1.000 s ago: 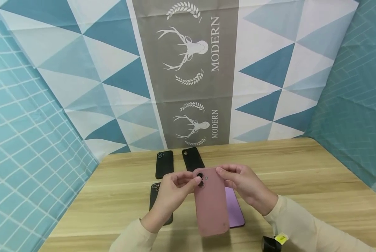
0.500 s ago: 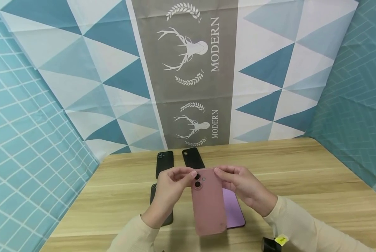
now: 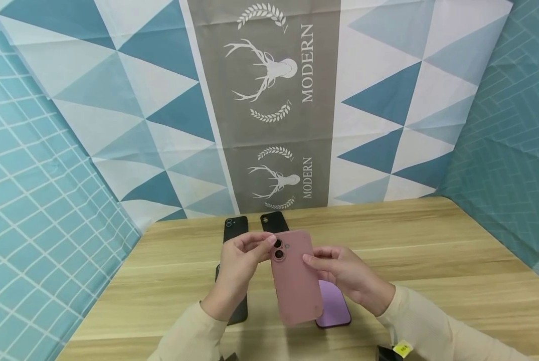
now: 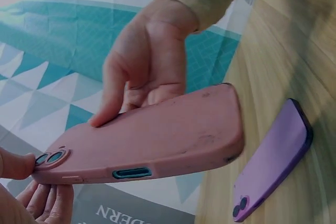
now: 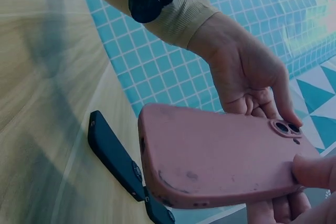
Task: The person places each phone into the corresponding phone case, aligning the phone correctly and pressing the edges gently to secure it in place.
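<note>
Head view: pink phone case is hanging above and left of purple phone; left hand is pinching its lens corner, right hand its opposite edge; probably handling light, firm, unslippery, edges offering best hold.

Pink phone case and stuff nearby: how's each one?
Pink rectangular phone case: held up, tilted
Left hand: pinching its camera corner
Right hand: pinching its opposite long edge
Purple rectangular phone: lying camera-side up
Far-left black rectangular slab: lying, partly hidden
Far-middle black rectangular slab: lying, partly hidden
Near-left black rectangular slab: lying, mostly hidden
</note>
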The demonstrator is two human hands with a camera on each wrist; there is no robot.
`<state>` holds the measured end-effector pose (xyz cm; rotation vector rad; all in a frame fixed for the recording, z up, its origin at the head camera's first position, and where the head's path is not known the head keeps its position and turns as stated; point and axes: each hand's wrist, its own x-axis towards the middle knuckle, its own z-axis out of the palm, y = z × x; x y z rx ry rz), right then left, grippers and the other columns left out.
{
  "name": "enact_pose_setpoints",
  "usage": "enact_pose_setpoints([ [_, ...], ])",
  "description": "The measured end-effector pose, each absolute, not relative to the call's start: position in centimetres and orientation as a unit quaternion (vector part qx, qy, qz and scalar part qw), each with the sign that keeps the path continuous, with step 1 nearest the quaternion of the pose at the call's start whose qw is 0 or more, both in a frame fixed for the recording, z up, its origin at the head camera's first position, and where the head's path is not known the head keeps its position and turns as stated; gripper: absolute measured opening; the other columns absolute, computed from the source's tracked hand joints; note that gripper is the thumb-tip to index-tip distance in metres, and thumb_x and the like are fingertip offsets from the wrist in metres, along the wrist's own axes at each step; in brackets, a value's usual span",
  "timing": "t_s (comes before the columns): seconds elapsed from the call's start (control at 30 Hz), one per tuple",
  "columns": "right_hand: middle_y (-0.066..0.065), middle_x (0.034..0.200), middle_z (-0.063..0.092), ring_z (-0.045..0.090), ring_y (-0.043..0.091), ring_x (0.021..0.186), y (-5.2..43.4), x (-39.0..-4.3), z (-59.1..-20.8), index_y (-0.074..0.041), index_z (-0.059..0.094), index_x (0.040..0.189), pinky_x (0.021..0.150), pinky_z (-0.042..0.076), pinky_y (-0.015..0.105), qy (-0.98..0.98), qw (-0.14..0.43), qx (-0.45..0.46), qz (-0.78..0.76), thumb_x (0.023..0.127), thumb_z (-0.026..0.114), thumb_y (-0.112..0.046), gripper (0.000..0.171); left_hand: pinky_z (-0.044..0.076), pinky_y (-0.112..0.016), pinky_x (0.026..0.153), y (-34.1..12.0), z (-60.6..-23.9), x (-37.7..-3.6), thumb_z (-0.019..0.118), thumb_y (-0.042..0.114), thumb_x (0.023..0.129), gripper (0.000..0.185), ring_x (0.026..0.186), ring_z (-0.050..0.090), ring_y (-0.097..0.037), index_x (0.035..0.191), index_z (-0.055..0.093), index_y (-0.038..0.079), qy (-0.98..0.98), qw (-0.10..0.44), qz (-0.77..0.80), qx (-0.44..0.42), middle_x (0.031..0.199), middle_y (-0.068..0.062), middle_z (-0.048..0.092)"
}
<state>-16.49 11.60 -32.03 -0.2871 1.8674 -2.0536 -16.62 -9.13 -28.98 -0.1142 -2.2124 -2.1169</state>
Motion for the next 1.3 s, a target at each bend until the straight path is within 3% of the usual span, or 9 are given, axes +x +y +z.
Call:
enact_pose_setpoints([
  [0.2, -0.005, 0.101, 0.068, 0.063, 0.006, 0.095, 11.4, -16.6, -32.1, 0.008, 0.059, 0.122, 0.088, 0.053, 0.023, 0.678, 0.151, -0.078, -0.715, 0.092, 0.065, -0.023, 0.044, 0.058, -0.034, 0.087, -9.3, -29.7, -16.7, 0.071, 0.016, 0.087, 0.026, 0.075, 0.073, -0.011, 0.105, 0.069, -0.002, -0.734, 0.039, -0.676, -0.046, 0.091, -0.010, 0.076],
  [0.47, -0.005, 0.101, 0.070, 0.066, 0.007, 0.095, 11.5, -16.6, -31.5, 0.008, 0.054, 0.127, 0.090, 0.054, 0.024, 0.672, 0.125, -0.050, -0.728, 0.093, 0.064, -0.023, 0.047, 0.058, -0.026, 0.078, -9.6, -30.5, -16.1, 0.078, 0.014, 0.080, 0.028, 0.085, 0.071, -0.013, 0.104, 0.071, 0.002, -0.772, 0.005, -0.633, -0.060, 0.094, -0.011, 0.075],
  [0.77, -0.007, 0.099, 0.069, 0.066, 0.006, 0.094, 11.9, -16.6, -31.0, 0.010, 0.051, 0.130, 0.087, 0.054, 0.020, 0.656, 0.134, -0.061, -0.740, 0.094, 0.062, -0.022, 0.049, 0.060, -0.028, 0.074, -9.0, -30.5, -15.6, 0.076, 0.010, 0.080, 0.025, 0.079, 0.071, -0.012, 0.101, 0.070, -0.002, -0.776, 0.010, -0.628, -0.059, 0.089, -0.014, 0.074],
  [0.97, -0.004, 0.105, 0.069, 0.065, 0.005, 0.098, 12.2, -16.4, -31.6, 0.012, 0.049, 0.131, 0.092, 0.052, 0.022, 0.673, 0.126, -0.098, -0.722, 0.092, 0.064, -0.023, 0.054, 0.060, -0.030, 0.076, -8.9, -30.0, -16.1, 0.075, 0.010, 0.082, 0.025, 0.077, 0.068, -0.009, 0.103, 0.070, -0.003, -0.767, 0.008, -0.640, -0.049, 0.086, -0.011, 0.073],
  [1.13, -0.007, 0.099, 0.071, 0.066, 0.005, 0.094, 12.1, -15.9, -32.5, 0.013, 0.053, 0.125, 0.090, 0.053, 0.024, 0.670, 0.153, -0.130, -0.715, 0.090, 0.068, -0.021, 0.052, 0.059, -0.029, 0.076, -9.3, -29.6, -16.5, 0.073, 0.009, 0.083, 0.024, 0.074, 0.068, -0.007, 0.104, 0.069, -0.004, -0.750, 0.016, -0.661, -0.036, 0.082, -0.005, 0.073],
  [1.3, -0.011, 0.092, 0.072, 0.067, 0.005, 0.090, 12.3, -15.7, -32.8, 0.007, 0.062, 0.117, 0.086, 0.054, 0.023, 0.656, 0.163, -0.129, -0.726, 0.089, 0.069, -0.020, 0.039, 0.059, -0.031, 0.080, -9.6, -29.6, -16.5, 0.072, 0.011, 0.085, 0.026, 0.076, 0.070, -0.007, 0.106, 0.068, -0.003, -0.741, -0.002, -0.669, -0.046, 0.086, -0.006, 0.074],
])
